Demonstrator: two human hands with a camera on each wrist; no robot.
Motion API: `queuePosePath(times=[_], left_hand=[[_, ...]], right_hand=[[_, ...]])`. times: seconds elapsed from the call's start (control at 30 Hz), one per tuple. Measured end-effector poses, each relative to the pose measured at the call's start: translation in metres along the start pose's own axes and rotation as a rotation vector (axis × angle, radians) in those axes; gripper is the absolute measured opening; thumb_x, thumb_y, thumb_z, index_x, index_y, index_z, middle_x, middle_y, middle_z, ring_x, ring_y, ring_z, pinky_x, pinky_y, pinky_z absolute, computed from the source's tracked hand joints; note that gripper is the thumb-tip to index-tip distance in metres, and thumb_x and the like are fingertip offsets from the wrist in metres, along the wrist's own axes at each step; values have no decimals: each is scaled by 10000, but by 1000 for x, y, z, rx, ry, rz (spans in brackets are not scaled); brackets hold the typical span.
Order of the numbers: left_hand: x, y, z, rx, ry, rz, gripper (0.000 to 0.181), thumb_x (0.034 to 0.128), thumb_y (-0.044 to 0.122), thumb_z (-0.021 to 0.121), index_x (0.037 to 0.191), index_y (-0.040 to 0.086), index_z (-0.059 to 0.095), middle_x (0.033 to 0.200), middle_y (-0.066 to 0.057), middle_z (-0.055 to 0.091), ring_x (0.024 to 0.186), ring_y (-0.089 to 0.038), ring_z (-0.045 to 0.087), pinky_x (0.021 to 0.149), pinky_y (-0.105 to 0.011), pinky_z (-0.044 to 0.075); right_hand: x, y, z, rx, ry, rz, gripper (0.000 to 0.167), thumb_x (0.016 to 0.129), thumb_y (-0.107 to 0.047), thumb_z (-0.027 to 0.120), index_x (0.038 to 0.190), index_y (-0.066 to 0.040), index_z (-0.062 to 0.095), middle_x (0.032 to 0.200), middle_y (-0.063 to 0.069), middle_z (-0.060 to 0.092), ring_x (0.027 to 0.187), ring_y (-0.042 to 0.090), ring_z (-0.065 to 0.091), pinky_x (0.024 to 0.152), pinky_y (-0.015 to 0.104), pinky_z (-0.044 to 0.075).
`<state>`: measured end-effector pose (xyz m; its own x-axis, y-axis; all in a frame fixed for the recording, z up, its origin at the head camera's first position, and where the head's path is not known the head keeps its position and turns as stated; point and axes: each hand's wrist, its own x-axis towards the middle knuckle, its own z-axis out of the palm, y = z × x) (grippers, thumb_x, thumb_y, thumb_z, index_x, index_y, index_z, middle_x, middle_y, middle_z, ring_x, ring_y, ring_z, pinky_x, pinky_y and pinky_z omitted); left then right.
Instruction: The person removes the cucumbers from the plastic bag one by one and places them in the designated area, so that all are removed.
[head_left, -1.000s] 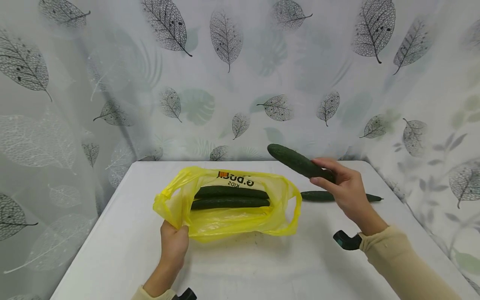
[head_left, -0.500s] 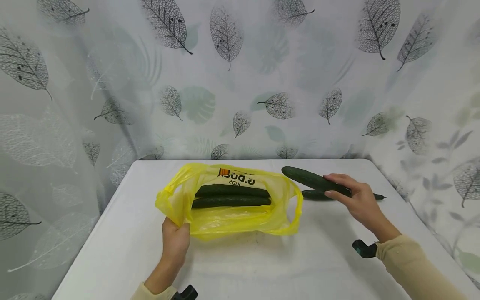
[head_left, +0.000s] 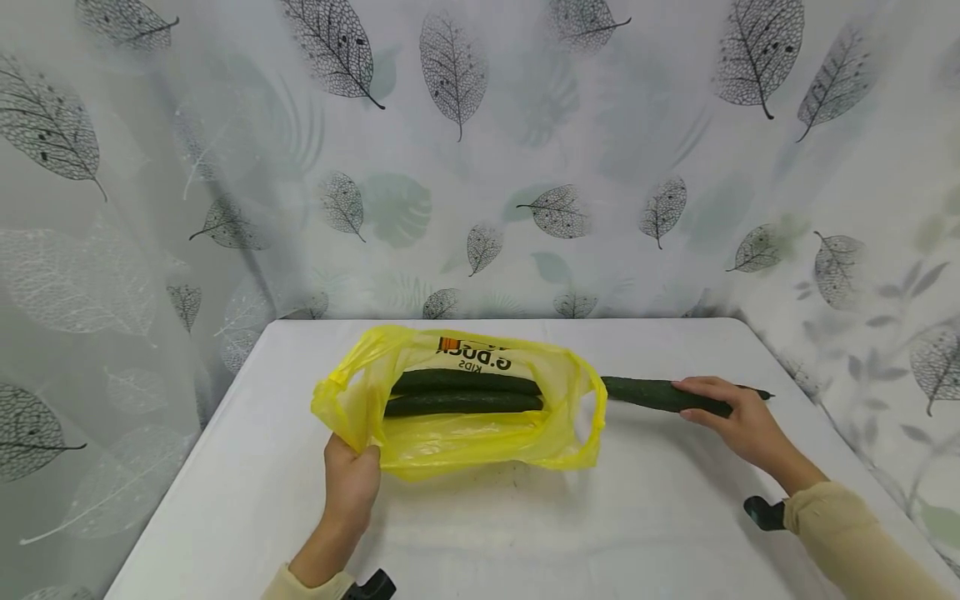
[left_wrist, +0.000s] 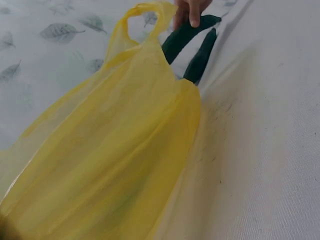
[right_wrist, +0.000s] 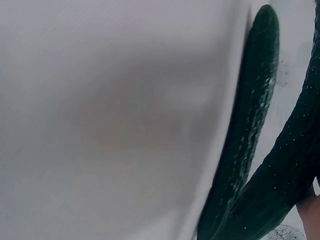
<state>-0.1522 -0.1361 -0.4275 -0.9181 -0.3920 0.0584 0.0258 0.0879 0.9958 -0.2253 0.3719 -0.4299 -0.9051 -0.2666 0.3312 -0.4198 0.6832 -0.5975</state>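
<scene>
My left hand (head_left: pixel 349 492) grips the left edge of a yellow plastic bag (head_left: pixel 465 443) whose mouth faces me. Inside lie two dark green cucumbers (head_left: pixel 463 403), side by side. To the right of the bag, my right hand (head_left: pixel 750 425) holds another cucumber (head_left: pixel 645 393) low by its right part, fingers above and thumb below. It overlaps a further cucumber (head_left: pixel 756 392) on the table. The left wrist view has the held cucumber (left_wrist: pixel 181 39) beside the other (left_wrist: pixel 201 59). In the right wrist view the held one (right_wrist: pixel 292 170) crosses the lying one (right_wrist: pixel 252 105).
The white table (head_left: pixel 510 533) extends below and to both sides of the bag. Behind it hangs a leaf-patterned curtain (head_left: pixel 480 183), which also covers the left and right sides.
My right hand has moved down and to the right, lowering its cucumber from above the table to beside the lying one. My left hand and the bag have hardly moved.
</scene>
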Motion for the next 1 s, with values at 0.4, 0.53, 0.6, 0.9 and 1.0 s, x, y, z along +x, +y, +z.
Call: queuePosePath(times=[0.4,0.53,0.6,0.9,1.0], left_hand=[[0,-1,-1,-1,1,-13,436,855,-139,402,1283,-91,471,1132,-174,538,955,-223,493,799,-197,440],[0,-3,-2,2,2,-23,432,857,-136,405,1282,-89,471,1128,-166,538,952,-216,491,797,-194,438],[0,-3,-2,-1,-1,-18,428,852,-141,404,1272,-90,476,1114,-169,538,937,-211,491,790,-201,438],[0,-3,-2,-19,-14,3,427,837,-156,404,1251,-87,482,1091,-176,536,900,-194,495,773,-217,439],[0,-4,-2,-22,-14,11,422,841,-155,406,1250,-88,486,1088,-178,538,896,-195,492,773,-217,436]], right_hand=[[-8,19,4,-55,-50,-38,437,843,-101,802,1269,-144,712,1282,142,626,1188,-108,408,889,70,338],[-7,21,6,-92,-83,-48,437,851,-116,795,1277,-153,707,1294,127,620,1219,54,485,914,188,411],[-6,22,6,-99,-104,-36,433,864,-122,785,1288,-143,699,1307,136,612,1233,209,518,920,331,470],[-5,27,5,-80,-155,16,432,888,-114,762,1309,-81,672,1341,224,571,1234,490,483,885,646,443],[-3,27,5,-89,-165,17,435,883,-116,765,1307,-83,674,1331,217,583,1241,491,480,903,654,430]])
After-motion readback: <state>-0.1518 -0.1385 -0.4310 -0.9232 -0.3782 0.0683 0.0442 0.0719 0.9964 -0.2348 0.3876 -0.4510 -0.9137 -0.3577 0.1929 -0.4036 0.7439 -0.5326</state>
